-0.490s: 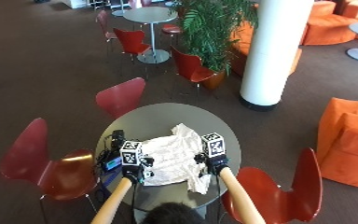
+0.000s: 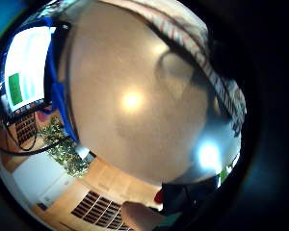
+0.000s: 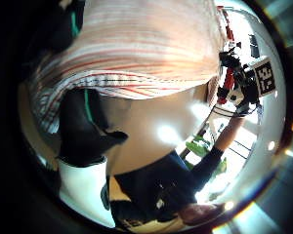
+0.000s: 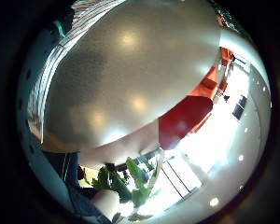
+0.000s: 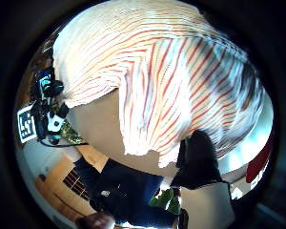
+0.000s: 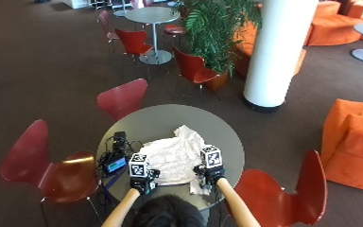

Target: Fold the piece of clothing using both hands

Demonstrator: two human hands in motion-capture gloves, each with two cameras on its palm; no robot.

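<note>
Lying crumpled on the round grey table (image 6: 169, 118): the striped shirt (image 6: 172, 158). Gripping its near edge at each side: the left hand (image 6: 145, 181) and right hand (image 6: 210, 176), thumbs pinching cloth. Sitting beside the shirt: a small screen (image 6: 115, 165).

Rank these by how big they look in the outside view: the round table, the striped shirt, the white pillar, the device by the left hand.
1. White pillar, though it stands farther away.
2. Round table.
3. Striped shirt, lying on the table.
4. Device with the blue screen, near the table's edge.
</note>
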